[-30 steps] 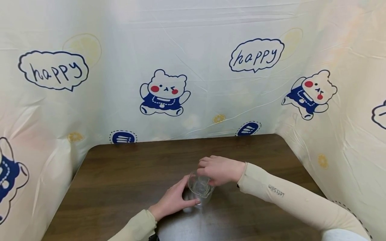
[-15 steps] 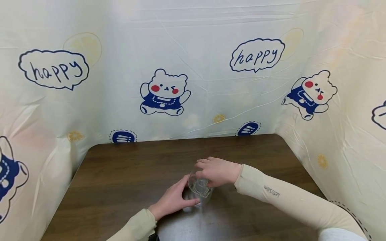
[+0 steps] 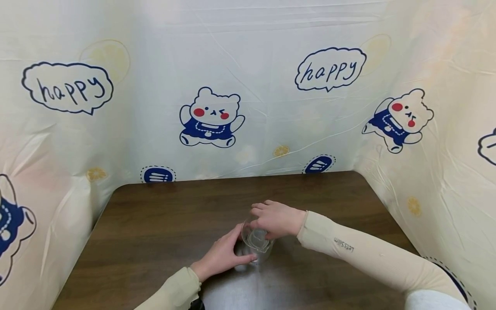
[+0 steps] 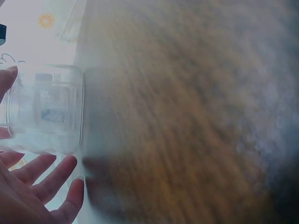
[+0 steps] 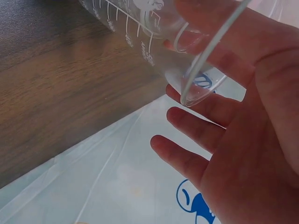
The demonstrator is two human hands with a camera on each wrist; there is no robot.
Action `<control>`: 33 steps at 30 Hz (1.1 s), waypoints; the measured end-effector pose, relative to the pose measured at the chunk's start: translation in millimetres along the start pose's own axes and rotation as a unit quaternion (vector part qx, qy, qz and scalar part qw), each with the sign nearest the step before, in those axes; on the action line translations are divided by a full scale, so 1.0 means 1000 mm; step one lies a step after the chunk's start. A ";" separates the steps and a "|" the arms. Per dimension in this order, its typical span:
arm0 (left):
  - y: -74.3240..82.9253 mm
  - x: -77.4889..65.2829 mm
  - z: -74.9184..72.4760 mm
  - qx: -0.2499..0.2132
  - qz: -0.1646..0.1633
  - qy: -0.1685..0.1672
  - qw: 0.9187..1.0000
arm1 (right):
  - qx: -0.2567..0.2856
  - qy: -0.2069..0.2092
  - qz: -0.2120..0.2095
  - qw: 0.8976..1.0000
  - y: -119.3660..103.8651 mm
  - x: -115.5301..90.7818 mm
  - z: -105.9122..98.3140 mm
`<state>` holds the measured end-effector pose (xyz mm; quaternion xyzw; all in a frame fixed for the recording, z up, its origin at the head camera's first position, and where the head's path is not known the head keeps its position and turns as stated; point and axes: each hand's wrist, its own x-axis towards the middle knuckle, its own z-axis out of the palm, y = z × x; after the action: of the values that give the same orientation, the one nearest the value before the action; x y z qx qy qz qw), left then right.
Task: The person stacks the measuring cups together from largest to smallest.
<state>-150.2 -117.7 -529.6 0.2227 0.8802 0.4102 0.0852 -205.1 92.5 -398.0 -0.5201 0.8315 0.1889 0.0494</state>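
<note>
A clear glass beaker (image 3: 265, 255) with white graduation marks stands on the table, and a smaller clear glass beaker (image 4: 52, 103) sits inside it. My left hand (image 3: 221, 258) holds the outer beaker from the left, thumb on the near side and fingers around the far side. Over the mouth is my right hand (image 3: 279, 218), its thumb and index finger reaching past the outer rim (image 5: 210, 49) to pinch the inner beaker's edge. The other right fingers (image 5: 182, 156) are spread outside the glass. Glass and reflections partly obscure the right fingertips.
The dark brown wooden table (image 3: 166, 224) has rounded far corners. A pale curtain (image 3: 263, 86) printed with bears and the word happy hangs along its back and sides.
The right hand and forearm have shifted slightly left over the beaker, and the right fingers look a little more spread. The left hand and outer beaker have stayed in place.
</note>
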 end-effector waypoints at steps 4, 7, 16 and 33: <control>0.001 0.001 -0.001 0.000 -0.005 -0.003 1.000 | -0.007 -0.001 0.002 1.000 -0.001 0.001 0.000; 0.001 0.001 0.000 0.002 -0.004 -0.001 1.000 | -0.018 0.001 0.002 1.000 -0.002 0.002 0.001; 0.001 0.000 0.000 0.002 0.000 0.005 1.000 | -0.029 0.005 0.002 1.000 -0.002 0.003 0.002; 0.003 0.000 0.000 0.003 0.002 0.011 1.000 | 0.003 0.076 -0.020 0.997 0.008 -0.015 -0.011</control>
<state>-148.8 -116.3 -527.9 0.2201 0.8820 0.4100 0.0737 -204.6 104.3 -382.0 -0.5491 0.8231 0.1449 -0.0088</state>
